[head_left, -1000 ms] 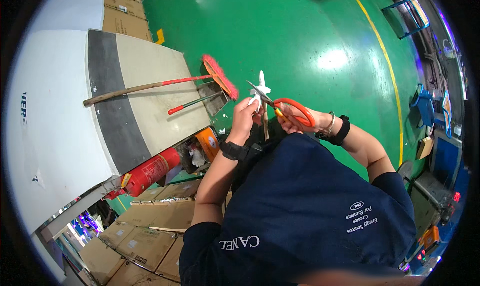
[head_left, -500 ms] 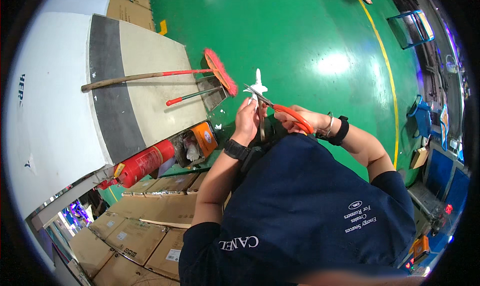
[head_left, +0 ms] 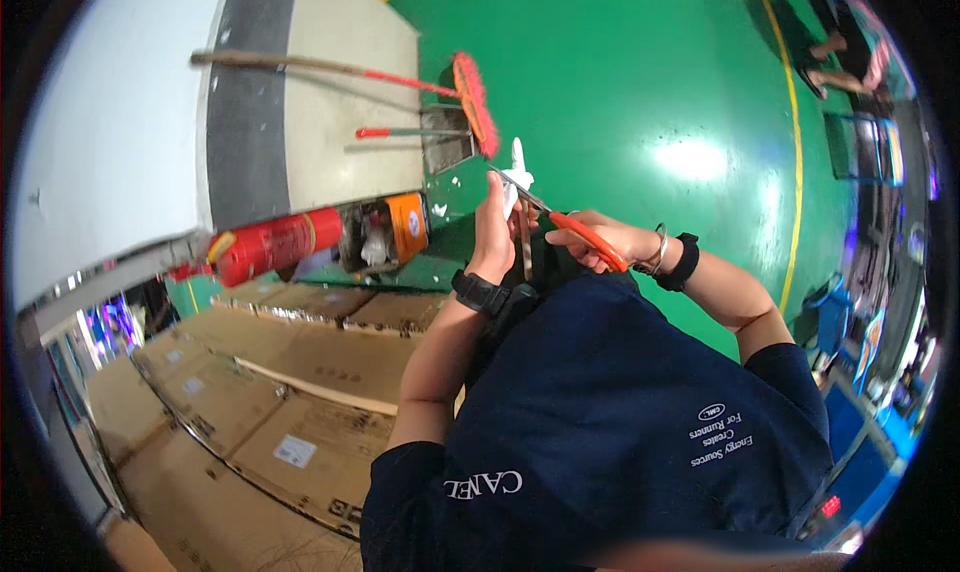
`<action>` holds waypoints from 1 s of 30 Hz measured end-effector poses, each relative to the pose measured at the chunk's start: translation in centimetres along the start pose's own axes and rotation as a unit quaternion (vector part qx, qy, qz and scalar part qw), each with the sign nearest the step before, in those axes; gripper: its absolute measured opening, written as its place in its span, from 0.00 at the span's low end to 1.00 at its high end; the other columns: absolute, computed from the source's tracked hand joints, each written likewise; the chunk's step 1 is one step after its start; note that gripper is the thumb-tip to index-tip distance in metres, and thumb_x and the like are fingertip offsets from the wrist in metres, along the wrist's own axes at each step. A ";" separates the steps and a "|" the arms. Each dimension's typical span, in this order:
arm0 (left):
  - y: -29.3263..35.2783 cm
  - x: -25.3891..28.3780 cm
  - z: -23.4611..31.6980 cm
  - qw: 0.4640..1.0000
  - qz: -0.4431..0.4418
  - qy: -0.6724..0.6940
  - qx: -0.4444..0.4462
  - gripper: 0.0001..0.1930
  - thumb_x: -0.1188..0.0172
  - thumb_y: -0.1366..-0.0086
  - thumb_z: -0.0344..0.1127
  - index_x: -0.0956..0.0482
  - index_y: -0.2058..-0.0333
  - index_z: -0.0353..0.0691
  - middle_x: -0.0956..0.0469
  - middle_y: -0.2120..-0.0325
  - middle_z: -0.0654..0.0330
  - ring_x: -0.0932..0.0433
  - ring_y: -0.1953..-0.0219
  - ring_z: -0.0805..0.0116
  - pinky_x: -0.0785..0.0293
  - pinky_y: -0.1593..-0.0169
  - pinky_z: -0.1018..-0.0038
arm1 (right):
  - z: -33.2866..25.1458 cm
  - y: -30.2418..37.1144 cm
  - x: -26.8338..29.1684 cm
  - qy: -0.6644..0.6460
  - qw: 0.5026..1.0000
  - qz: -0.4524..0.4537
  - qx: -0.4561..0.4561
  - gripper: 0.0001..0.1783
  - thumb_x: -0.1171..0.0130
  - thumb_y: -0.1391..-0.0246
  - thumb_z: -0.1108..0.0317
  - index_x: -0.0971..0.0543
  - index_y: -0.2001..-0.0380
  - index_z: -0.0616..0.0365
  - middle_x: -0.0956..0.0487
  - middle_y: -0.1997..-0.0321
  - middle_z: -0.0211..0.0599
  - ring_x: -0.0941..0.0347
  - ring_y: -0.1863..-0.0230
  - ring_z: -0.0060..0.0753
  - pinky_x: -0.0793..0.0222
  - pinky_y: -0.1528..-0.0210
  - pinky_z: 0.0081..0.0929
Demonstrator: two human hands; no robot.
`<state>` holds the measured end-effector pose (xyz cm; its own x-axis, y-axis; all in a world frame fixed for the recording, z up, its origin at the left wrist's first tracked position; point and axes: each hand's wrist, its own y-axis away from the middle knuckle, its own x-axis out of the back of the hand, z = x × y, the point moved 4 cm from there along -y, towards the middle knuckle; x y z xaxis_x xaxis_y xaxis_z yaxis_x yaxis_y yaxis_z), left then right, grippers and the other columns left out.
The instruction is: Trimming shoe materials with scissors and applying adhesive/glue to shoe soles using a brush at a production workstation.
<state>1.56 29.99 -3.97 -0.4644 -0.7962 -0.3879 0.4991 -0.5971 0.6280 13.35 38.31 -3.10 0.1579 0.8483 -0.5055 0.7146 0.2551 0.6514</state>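
In front of my chest, my right hand (head_left: 612, 242) is closed round the orange handles of a pair of scissors (head_left: 590, 237). Their metal blades point up and left, crossing a crumpled white piece (head_left: 517, 180) of thin, soft-looking material. My left hand (head_left: 491, 230) grips the lower part of that white piece, its fingers partly hidden behind. One end of the piece sticks up above the blades. A narrow brownish strip (head_left: 526, 247) hangs between my hands; what it is attached to is hidden. Whether the blades are cutting into the white material is too small to tell.
Left of my hands are a red broom (head_left: 472, 102) and a dustpan (head_left: 447, 137). Nearer stand an orange box (head_left: 407, 224), a red fire extinguisher (head_left: 280, 244) and stacked cardboard boxes (head_left: 310, 432). A person (head_left: 850, 57) is at the far right, beyond a yellow floor line (head_left: 793, 172).
My view has turned, so the broom, extinguisher and boxes sit higher and the person shows more. My left fingers have straightened somewhat beside the white piece; the scissors stay at it.
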 end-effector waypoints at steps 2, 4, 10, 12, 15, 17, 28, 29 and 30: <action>0.3 2.6 -0.6 0.999 0.039 0.013 -0.036 0.23 0.61 0.39 0.55 0.39 0.82 0.42 0.34 0.84 0.63 0.34 0.83 0.74 0.37 0.79 0.79 | -0.7 -1.0 -1.6 0.032 0.999 -0.036 -0.022 0.17 0.52 0.49 0.51 0.36 0.80 0.52 0.44 0.90 0.18 0.46 0.92 0.10 0.51 0.93 0.09; 1.3 4.7 -0.6 0.992 0.091 0.032 -0.085 0.19 0.60 0.37 0.48 0.38 0.81 0.42 0.35 0.86 0.65 0.36 0.85 0.76 0.40 0.81 0.81 | -1.1 -2.4 -3.5 0.063 0.995 -0.068 -0.043 0.17 0.53 0.48 0.52 0.38 0.80 0.50 0.43 0.89 0.17 0.46 0.91 0.09 0.52 0.93 0.08; 4.6 11.5 1.3 0.972 0.168 0.041 -0.159 0.14 0.62 0.37 0.39 0.34 0.75 0.38 0.35 0.83 0.66 0.37 0.83 0.79 0.41 0.80 0.81 | -2.0 -7.3 -9.4 0.082 0.988 -0.126 -0.042 0.22 0.55 0.50 0.44 0.35 0.77 0.54 0.40 0.86 0.19 0.42 0.87 0.10 0.46 0.88 0.08; 5.6 14.5 1.8 0.968 0.172 0.002 -0.183 0.13 0.62 0.37 0.39 0.33 0.73 0.36 0.35 0.82 0.66 0.38 0.82 0.79 0.41 0.79 0.82 | -2.4 -9.1 -11.9 0.115 0.981 -0.135 -0.076 0.25 0.56 0.53 0.40 0.37 0.78 0.52 0.42 0.87 0.17 0.45 0.89 0.08 0.48 0.89 0.07; 7.1 18.9 2.6 0.947 0.234 0.004 -0.221 0.14 0.62 0.37 0.39 0.33 0.73 0.36 0.34 0.82 0.65 0.38 0.83 0.79 0.41 0.79 0.81 | -2.4 -12.4 -15.3 0.174 0.966 -0.151 -0.119 0.27 0.56 0.56 0.34 0.39 0.80 0.49 0.44 0.88 0.15 0.47 0.90 0.07 0.50 0.91 0.06; 7.9 22.3 3.1 0.934 0.281 0.004 -0.219 0.14 0.63 0.37 0.38 0.34 0.75 0.35 0.34 0.83 0.65 0.38 0.83 0.79 0.41 0.80 0.81 | -2.3 -15.5 -17.7 0.212 0.954 -0.167 -0.131 0.28 0.55 0.57 0.33 0.40 0.81 0.48 0.44 0.87 0.15 0.47 0.90 0.07 0.50 0.91 0.06; 10.1 37.8 1.2 0.806 0.532 -0.134 -0.220 0.18 0.63 0.37 0.39 0.34 0.80 0.32 0.32 0.85 0.59 0.35 0.81 0.71 0.38 0.76 0.72 | 1.5 -28.4 -27.4 0.325 0.906 -0.179 -0.202 0.33 0.56 0.62 0.29 0.46 0.92 0.47 0.46 0.93 0.21 0.47 0.94 0.15 0.48 0.93 0.14; 10.0 38.5 1.0 0.805 0.536 -0.133 -0.217 0.18 0.63 0.37 0.39 0.34 0.80 0.32 0.32 0.85 0.59 0.35 0.81 0.71 0.38 0.76 0.72 | 1.6 -29.0 -27.6 0.346 0.903 -0.164 -0.195 0.33 0.56 0.62 0.29 0.47 0.93 0.47 0.46 0.93 0.21 0.46 0.94 0.15 0.48 0.93 0.15; 10.0 39.1 0.9 0.801 0.540 -0.140 -0.216 0.18 0.63 0.37 0.39 0.34 0.80 0.32 0.32 0.84 0.59 0.34 0.81 0.71 0.38 0.76 0.72 | 1.9 -29.4 -27.9 0.345 0.902 -0.167 -0.198 0.33 0.56 0.62 0.29 0.47 0.93 0.47 0.46 0.93 0.21 0.46 0.94 0.15 0.48 0.93 0.15</action>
<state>-12.25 -7.00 -12.25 0.2932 -0.8544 0.4291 0.8990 0.3991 0.1804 -10.82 6.26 -9.18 -0.5809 0.7457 -0.3262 0.3233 0.5792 0.7483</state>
